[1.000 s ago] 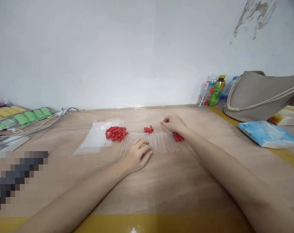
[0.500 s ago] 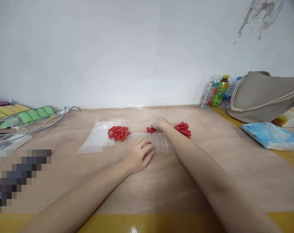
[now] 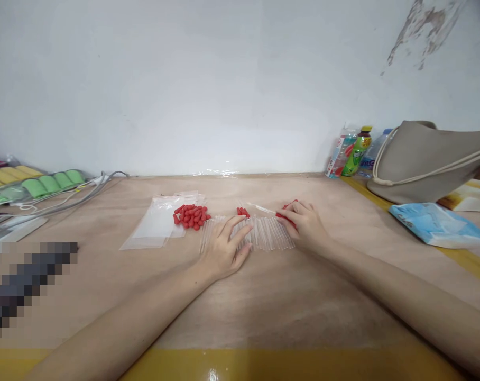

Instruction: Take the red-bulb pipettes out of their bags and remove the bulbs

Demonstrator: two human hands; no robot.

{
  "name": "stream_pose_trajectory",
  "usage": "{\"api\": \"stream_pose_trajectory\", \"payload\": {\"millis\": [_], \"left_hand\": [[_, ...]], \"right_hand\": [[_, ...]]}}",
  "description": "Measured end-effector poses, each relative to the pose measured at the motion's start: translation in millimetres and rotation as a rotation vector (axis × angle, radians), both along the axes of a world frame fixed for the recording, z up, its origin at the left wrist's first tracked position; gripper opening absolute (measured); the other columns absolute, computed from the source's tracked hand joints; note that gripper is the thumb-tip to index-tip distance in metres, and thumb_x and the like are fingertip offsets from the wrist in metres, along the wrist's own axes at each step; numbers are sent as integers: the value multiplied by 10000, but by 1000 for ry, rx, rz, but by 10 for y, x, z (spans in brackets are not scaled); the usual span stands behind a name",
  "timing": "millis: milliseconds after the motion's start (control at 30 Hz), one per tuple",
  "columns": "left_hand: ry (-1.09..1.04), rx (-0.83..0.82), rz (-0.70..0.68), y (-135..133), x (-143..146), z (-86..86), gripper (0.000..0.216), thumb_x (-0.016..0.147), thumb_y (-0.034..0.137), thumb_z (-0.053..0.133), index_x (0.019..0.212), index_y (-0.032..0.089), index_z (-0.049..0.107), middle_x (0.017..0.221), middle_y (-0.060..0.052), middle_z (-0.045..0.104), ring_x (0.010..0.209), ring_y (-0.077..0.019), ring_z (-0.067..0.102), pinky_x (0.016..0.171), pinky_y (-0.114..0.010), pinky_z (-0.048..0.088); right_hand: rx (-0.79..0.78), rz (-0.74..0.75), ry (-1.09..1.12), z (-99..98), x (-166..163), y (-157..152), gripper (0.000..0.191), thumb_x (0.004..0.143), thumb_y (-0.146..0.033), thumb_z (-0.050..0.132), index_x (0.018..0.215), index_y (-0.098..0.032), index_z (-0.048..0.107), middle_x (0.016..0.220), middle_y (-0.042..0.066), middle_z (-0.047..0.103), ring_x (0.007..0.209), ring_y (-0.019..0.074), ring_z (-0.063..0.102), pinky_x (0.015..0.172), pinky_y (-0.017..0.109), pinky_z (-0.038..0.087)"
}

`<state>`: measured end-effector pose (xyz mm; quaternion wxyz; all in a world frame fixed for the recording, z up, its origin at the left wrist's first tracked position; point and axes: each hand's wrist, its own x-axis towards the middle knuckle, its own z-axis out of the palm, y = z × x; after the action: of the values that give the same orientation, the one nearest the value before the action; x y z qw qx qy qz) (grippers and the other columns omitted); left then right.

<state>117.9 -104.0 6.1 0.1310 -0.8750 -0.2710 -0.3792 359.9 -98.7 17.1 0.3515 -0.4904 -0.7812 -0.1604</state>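
Observation:
My left hand (image 3: 224, 246) lies over a row of thin clear tubes (image 3: 266, 233), fingers spread and slightly bent. My right hand (image 3: 305, 225) is closed at the right end of that row. From its fingertips a clear dropper tube (image 3: 261, 208) points left, with red at the fingers' end like a rubber bulb. Behind these fingers, red bulbs (image 3: 291, 203) of the right-hand group are mostly covered. A few red bulbs (image 3: 243, 212) lie just beyond the row's middle. A larger heap of red rubber bulbs (image 3: 190, 216) sits left of the tubes.
Clear plastic bags (image 3: 147, 227) lie partly under the left heap. Cables (image 3: 93, 188) and green rolls (image 3: 53, 183) are at the far left. Bottles (image 3: 357, 153), a grey bag (image 3: 426, 159) and a blue packet (image 3: 438, 225) stand or lie at the right.
My right hand has moved right and nearer, from the small middle bulbs to the right-hand group, with a dropper tube now showing at its fingers. My left hand stays on the row.

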Motion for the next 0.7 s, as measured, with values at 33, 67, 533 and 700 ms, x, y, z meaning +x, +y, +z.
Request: {"api": "stream_pose_trajectory", "payload": {"millis": [33, 67, 533, 700], "left_hand": [[17, 24, 4, 1, 16, 6, 390, 812, 241, 524, 1194, 181, 482, 1253, -126, 464, 1178, -259, 409, 958, -437, 368], [39, 42, 6, 1, 29, 13, 392, 816, 241, 523, 1201, 176, 481, 1261, -125, 469, 1195, -258, 399, 968, -433, 361], [239, 151, -8, -27, 110, 6, 158, 889, 196, 439, 894, 153, 591, 855, -34, 680, 893, -167, 606, 860, -344, 432], [207, 211, -49, -46, 117, 7, 148, 873, 188, 467, 940, 142, 590, 960, -45, 677, 963, -178, 601, 921, -362, 436]], "right_hand": [[47, 46, -5, -49, 41, -70, 178, 840, -261, 499, 904, -202, 654, 820, 54, 626, 822, 175, 520, 784, 340, 333], [78, 93, -9, -88, 64, -126, 170, 840, -252, 502, 900, -209, 655, 834, 49, 631, 821, 166, 521, 792, 339, 334], [103, 321, -13, -205, -243, -276, 210, 819, -283, 542, 996, -211, 629, 928, 51, 683, 892, 183, 571, 854, 390, 381], [179, 368, -64, -194, -286, -265, 226, 823, -271, 547, 1009, -165, 620, 919, 69, 684, 871, 187, 585, 801, 362, 441]]}}
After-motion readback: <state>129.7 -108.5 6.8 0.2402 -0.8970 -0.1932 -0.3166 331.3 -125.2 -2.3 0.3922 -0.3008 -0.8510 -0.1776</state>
